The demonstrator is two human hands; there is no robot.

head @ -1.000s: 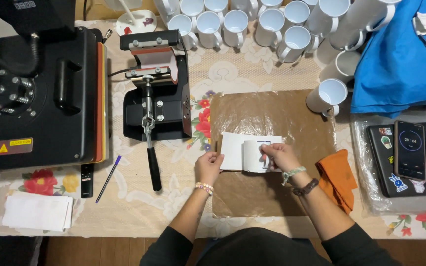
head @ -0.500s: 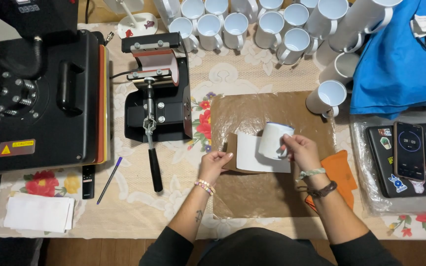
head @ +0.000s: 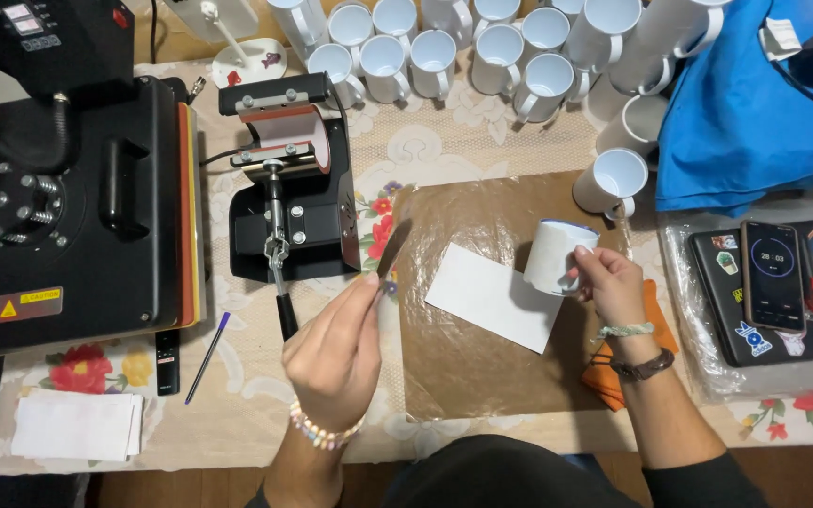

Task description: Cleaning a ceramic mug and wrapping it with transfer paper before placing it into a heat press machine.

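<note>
Sublimation mug-printing station, seen from the head camera. The right hand (head: 604,282) is closed around a white mug (head: 557,256) with a blue-tinted rim, holding it upright just above the brown protective sheet (head: 482,367) that covers the middle of the table. The left hand (head: 336,353) is raised over the table's left part, fingers pinched on a thin, dark, blade-like tool (head: 393,249) whose exact kind cannot be told from the blur; its tip points toward the mug press (head: 289,198).

Progress, as judged from the layout: the mug is bare, with no print visible on its wall, and the white transfer paper (head: 493,296) lies flat on the brown sheet, just beside the mug and separate from it. Wrapping the paper around the mug and pressing it therefore appear to remain. The mug press stands with its curved pink heating pad empty, and the flat heat press (head: 77,188) sits at far left.

The mug looks plain, glossy and cylindrical; its handle is hidden by the hand. A cluster of blank white mugs (head: 482,47) waits along the far edge, and a phone (head: 772,273) showing a timer rests at right beside blue cloth (head: 755,103).
</note>
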